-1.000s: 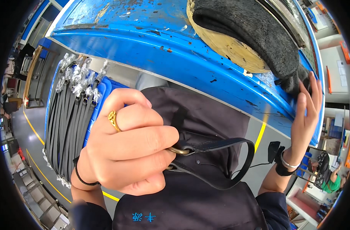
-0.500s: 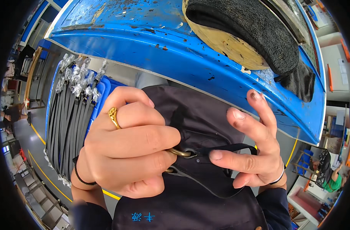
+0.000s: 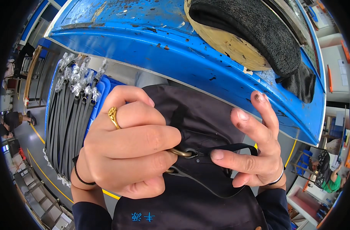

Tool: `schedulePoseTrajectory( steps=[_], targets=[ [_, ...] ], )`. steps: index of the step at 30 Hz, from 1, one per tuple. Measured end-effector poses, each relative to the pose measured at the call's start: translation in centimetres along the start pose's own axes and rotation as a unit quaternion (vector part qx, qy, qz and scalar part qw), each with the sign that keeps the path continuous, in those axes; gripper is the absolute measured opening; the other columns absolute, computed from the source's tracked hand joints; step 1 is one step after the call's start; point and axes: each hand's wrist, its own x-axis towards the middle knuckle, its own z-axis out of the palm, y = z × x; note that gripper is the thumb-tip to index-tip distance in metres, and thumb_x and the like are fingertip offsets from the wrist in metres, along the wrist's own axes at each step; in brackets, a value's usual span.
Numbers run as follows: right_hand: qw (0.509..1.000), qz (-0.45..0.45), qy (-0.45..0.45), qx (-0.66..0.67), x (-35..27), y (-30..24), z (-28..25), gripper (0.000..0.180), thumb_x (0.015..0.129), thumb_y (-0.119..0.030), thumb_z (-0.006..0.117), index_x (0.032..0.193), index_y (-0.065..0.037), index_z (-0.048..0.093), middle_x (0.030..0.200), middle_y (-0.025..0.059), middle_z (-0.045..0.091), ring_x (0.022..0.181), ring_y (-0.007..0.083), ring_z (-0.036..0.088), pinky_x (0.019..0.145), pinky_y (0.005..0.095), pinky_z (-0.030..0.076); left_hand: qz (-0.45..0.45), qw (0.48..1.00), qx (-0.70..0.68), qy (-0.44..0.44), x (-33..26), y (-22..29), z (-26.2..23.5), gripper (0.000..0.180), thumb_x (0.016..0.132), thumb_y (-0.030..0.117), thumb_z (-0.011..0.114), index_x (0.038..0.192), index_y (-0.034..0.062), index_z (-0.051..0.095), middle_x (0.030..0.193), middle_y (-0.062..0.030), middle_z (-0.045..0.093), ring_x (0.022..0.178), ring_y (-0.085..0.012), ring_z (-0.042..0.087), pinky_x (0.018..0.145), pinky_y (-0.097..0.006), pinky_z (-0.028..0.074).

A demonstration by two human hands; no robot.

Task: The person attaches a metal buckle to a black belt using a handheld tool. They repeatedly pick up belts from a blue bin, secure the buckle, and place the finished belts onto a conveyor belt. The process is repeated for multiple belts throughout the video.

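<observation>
The left hand [image 3: 129, 149] is curled into a fist over the dark fabric bag [image 3: 198, 126], its fingers clamped together on the cloth just beside a round brass eyelet [image 3: 181, 152] set into the bag's face. The right hand [image 3: 251, 153] sits directly opposite, its index fingertip pressing the thin black strap [image 3: 228, 147] against the cloth just right of the eyelet, the other fingers spread apart and lifted, gripping nothing. The strap's long axis runs left to right from the eyelet toward the right hand, then loops back beneath it. The bag is held up in front of the near edge of the scuffed blue metal bench [image 3: 175, 50]. Off the bench's left corner hangs a bundle of black straps with clear-wrapped ends [image 3: 67, 115]; on its right end sits a dark felt-topped round wooden form [image 3: 247, 34]. Open room lies below the bag.
</observation>
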Motion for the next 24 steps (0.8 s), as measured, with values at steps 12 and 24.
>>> schedulePoseTrajectory(
  steps=[12,24],
  targets=[
    [1.000,0.021,-0.003,-0.015,-0.2,-0.1,0.1,0.049,0.082,-0.058,0.035,0.094,-0.024,0.067,0.128,0.0132,0.042,0.125,0.0393,0.027,0.103,0.0488,0.018,-0.001,1.000,-0.002,0.016,-0.1,0.0,0.0,0.010,0.052,0.021,0.053,0.051,0.0109,0.056,0.067,0.0002,0.059,0.057,-0.0166,0.050,0.066,-0.037,0.039],
    [0.897,0.191,0.274,-0.289,-2.4,2.8,-5.1,0.046,0.093,-0.032,0.025,0.116,-0.005,0.054,0.127,0.0187,0.042,0.122,0.0326,0.034,0.102,0.0424,0.023,0.030,0.999,-0.012,0.030,-0.2,-0.5,-0.7,0.019,0.063,0.024,0.055,0.052,0.0084,0.057,0.069,-0.0034,0.060,0.058,-0.0188,0.051,0.062,-0.036,0.041]
  ],
)
